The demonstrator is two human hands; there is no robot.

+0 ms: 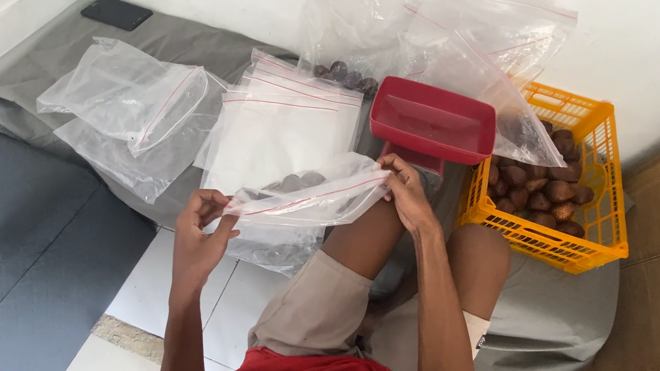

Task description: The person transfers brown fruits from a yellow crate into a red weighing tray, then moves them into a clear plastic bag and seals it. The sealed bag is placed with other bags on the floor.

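Fruit already fills the clear zip-top plastic bag stretched over your lap; your left hand and right hand pinch its ends, seal seemingly unfinished; brown fruit remains in the orange plastic basket.

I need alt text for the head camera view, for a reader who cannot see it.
A seated person's left hand and right hand pinch the two ends of a clear zip bag holding a few brown fruits. Ahead lie a stack of empty bags, a red scale tray and an orange basket of the same fruit, on grey cloth.
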